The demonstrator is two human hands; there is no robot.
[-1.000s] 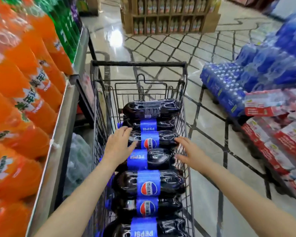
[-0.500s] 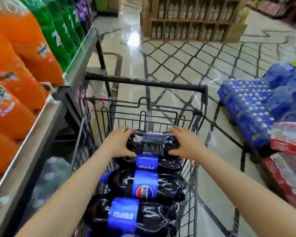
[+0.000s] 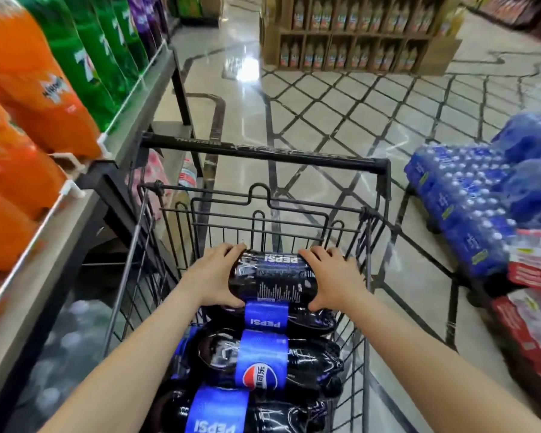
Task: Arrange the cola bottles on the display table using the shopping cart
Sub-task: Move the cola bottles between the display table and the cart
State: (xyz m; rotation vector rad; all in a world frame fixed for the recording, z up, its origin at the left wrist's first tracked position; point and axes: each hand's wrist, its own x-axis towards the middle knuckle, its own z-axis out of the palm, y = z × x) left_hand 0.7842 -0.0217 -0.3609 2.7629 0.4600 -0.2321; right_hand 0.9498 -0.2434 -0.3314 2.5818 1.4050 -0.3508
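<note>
A black wire shopping cart (image 3: 264, 154) stands in front of me, loaded with several dark cola bottles lying on their sides. The farthest cola bottle (image 3: 270, 278) lies on top at the far end of the basket. My left hand (image 3: 214, 278) grips its left end and my right hand (image 3: 331, 278) grips its right end. Below it lie another bottle with a blue label (image 3: 266, 315), then a third cola bottle (image 3: 263, 359) and a fourth cola bottle (image 3: 219, 410) nearer me.
The display table (image 3: 128, 114) runs along the left, holding orange bottles (image 3: 32, 85) and green bottles (image 3: 85, 51). Blue water packs (image 3: 463, 201) and red packs (image 3: 531, 276) sit on the floor at right. A wooden rack (image 3: 356, 32) of bottles stands far ahead across tiled floor.
Both hands moved from the middle bottles to the farthest bottle and took hold of its two ends. The view shifted forward along the cart.
</note>
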